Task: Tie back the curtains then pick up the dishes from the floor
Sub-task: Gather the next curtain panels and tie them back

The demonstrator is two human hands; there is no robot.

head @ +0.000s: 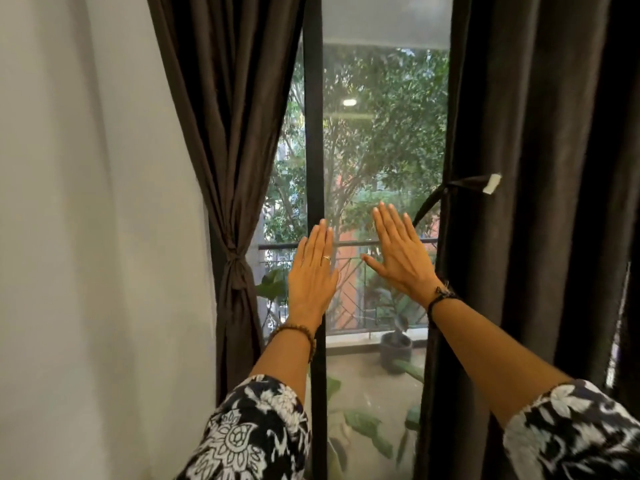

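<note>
Your left hand (313, 271) and right hand (398, 252) are raised flat before the window glass (381, 133), fingers (389, 220) straight and close together, holding nothing. The left curtain (232, 133) is gathered and cinched by a tie (237, 263) beside the wall (86, 202). The right curtain (536, 202) hangs with its tie-back strap (460, 185) loose at its edge.
</note>
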